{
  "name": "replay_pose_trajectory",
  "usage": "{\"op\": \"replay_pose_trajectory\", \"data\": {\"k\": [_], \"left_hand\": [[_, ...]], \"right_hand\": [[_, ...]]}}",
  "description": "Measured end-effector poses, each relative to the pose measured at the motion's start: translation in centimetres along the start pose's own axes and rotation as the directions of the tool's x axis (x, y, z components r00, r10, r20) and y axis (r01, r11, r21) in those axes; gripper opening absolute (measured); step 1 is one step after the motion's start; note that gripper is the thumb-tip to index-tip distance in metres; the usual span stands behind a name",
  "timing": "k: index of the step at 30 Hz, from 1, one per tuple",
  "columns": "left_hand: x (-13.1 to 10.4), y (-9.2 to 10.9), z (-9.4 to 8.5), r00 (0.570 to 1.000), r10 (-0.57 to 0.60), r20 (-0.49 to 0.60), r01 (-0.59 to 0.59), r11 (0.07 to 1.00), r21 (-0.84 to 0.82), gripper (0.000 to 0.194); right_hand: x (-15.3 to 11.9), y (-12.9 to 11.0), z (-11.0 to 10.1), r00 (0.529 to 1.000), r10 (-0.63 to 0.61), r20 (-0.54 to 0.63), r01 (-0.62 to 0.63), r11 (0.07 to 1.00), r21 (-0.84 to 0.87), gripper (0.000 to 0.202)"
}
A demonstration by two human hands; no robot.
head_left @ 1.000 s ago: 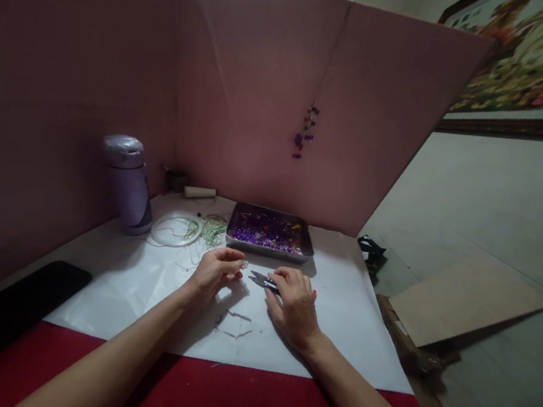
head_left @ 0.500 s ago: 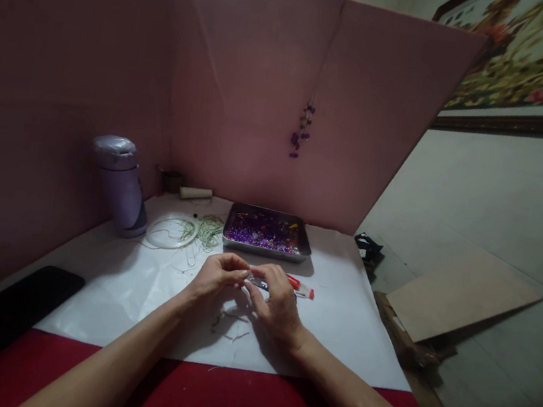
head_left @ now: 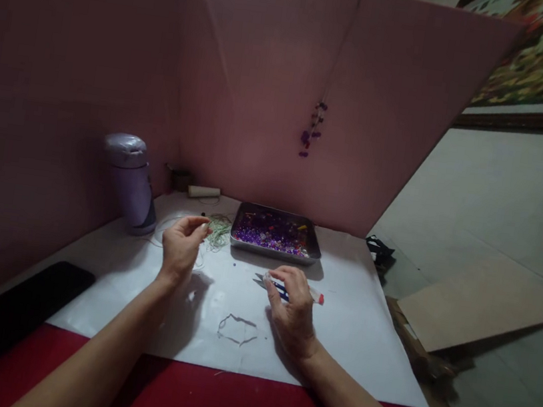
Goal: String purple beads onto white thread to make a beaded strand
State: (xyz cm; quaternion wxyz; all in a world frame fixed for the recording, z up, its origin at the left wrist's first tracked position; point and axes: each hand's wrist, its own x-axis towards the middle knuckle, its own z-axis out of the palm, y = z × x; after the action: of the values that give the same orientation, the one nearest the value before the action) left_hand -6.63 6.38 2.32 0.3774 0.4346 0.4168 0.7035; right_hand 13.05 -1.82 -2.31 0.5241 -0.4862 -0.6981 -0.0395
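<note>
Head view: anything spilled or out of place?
Minor: a small dark dot, possibly a stray bead, lies on the white sheet outside the bead tray. Nearer the person, thin greyish scraps lie loose in a rough ring. The green thread left of the tray looks tangled.

The left hand (head_left: 181, 249) pinches; the right hand (head_left: 295, 306) curls.
</note>
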Motion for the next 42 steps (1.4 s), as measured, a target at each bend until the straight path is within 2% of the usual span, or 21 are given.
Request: {"op": "replay_pose_trajectory", "data": {"k": [2,5,7,12,15,19,25,31,34,38,42], "left_hand": [[0.7,0.1,-0.4,0.999,0.020,-0.051,-0.019,1.000,0.019,0.017],[0.9,0.0,-0.6,0.998,0.002,-0.070,0.000,1.000,0.020,0.016],[0.8,-0.2,-0.6,0.998,-0.014,-0.067,0.015,1.000,0.010,0.016],[0.6,-0.7,-0.5,0.999,-0.038,-0.028,0.039,0.999,0.034,0.017],[0.7,-0.8,-0.6,0.998,-0.046,-0.036,0.048,0.998,0.048,0.016],[1.1,-0.8,-0.8,0.996,-0.041,-0.081,0.047,0.997,0.067,0.016],[3.2,-0.8,-2.4,0.979,-0.021,-0.205,0.045,0.993,0.112,0.016],[4.1,-0.9,-3.7,0.959,-0.046,-0.278,0.095,0.982,0.162,0.016],[3.9,-1.2,-3.5,0.963,-0.060,-0.264,0.116,0.973,0.202,0.016],[4.2,-1.5,-3.6,0.968,-0.040,-0.247,0.117,0.945,0.305,0.019],[4.7,-1.6,-4.4,0.985,0.018,-0.174,0.071,0.867,0.493,0.021]], "right_hand": [[0.1,-0.1,0.2,1.000,-0.017,0.023,0.018,1.000,-0.016,0.010],[0.2,-0.4,0.6,0.997,-0.043,0.057,0.046,0.998,-0.048,0.011],[0.4,-0.4,0.9,0.995,-0.048,0.085,0.056,0.994,-0.093,0.013],[0.5,-0.2,1.5,0.966,-0.017,0.258,0.077,0.972,-0.222,0.011],[0.4,-0.1,1.4,0.963,0.002,0.268,0.067,0.967,-0.245,0.017],[0.3,-0.1,1.2,0.968,0.005,0.250,0.054,0.972,-0.229,0.012],[0.3,-0.5,1.7,0.936,-0.020,0.351,0.130,0.947,-0.292,0.007],[0.4,-0.2,1.7,0.965,-0.030,0.260,0.108,0.951,-0.290,0.020],[0.4,0.2,1.6,0.977,0.011,0.212,0.053,0.955,-0.292,0.023],[0.2,0.7,1.4,0.994,0.064,0.086,-0.048,0.983,-0.176,0.018],[0.0,0.8,1.0,0.993,0.073,0.091,-0.063,0.992,-0.108,0.017]]}}
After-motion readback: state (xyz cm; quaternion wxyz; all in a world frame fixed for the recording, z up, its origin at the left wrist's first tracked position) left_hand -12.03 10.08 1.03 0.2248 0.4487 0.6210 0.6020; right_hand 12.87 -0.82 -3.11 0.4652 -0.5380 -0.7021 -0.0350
